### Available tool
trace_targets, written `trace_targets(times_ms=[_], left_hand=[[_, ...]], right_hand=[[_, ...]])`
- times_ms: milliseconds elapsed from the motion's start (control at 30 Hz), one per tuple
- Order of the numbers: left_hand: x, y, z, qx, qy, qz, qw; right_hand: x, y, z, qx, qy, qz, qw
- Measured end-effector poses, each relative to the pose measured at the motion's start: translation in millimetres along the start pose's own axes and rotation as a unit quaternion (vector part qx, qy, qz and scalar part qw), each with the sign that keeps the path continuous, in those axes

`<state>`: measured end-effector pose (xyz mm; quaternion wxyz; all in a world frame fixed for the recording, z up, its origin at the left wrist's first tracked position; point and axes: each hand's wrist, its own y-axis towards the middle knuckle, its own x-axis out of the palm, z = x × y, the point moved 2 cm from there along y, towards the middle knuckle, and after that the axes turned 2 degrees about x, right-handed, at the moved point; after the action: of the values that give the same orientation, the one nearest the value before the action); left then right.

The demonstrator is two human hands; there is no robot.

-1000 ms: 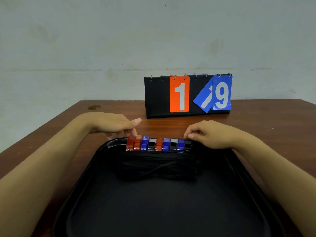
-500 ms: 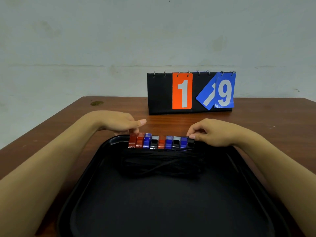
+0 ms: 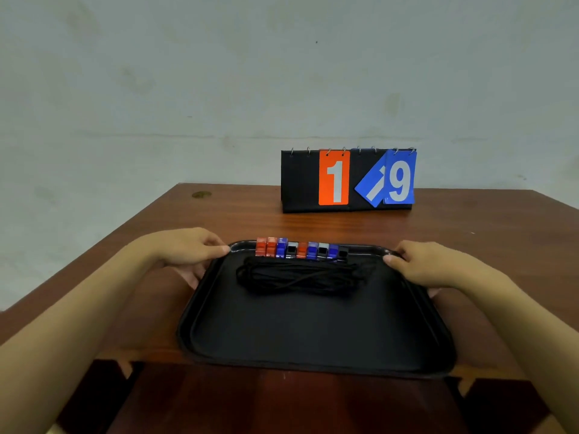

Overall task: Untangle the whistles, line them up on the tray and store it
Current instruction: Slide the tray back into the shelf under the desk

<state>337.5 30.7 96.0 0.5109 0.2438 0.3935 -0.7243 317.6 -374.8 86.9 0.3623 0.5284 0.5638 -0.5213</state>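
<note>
Left hand (image 3: 188,252) and right hand (image 3: 419,264) each grip a far corner of the tray (image 3: 313,346); whistles (image 3: 300,250) line its far edge, cords (image 3: 297,277) bundled beside them.

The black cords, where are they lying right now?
In the head view, the black cords lie bundled on the tray, toward its far end, just in front of the row of whistles.
</note>
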Motion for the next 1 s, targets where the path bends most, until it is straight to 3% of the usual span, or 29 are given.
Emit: trace_targets(times_ms=[167, 433, 833, 1000], left_hand=[[17.6, -24.4, -7.3, -0.01, 0.006, 0.051, 0.999], [42.9, -61.5, -12.4, 0.029, 0.095, 0.117, 0.988], [60.3, -130.2, -31.4, 0.073, 0.148, 0.169, 0.972], [74.4, -166.9, -40.2, 0.087, 0.129, 0.159, 0.975]], right_hand=[[8.7, -33.6, 7.4, 0.043, 0.037, 0.018, 0.998], [37.6, -59.4, 22.9, 0.003, 0.003, 0.103, 0.995], [38.0, -143.9, 22.8, -0.038, 0.035, 0.134, 0.99], [40.2, -189.5, 24.9, -0.045, 0.041, 0.117, 0.991]])
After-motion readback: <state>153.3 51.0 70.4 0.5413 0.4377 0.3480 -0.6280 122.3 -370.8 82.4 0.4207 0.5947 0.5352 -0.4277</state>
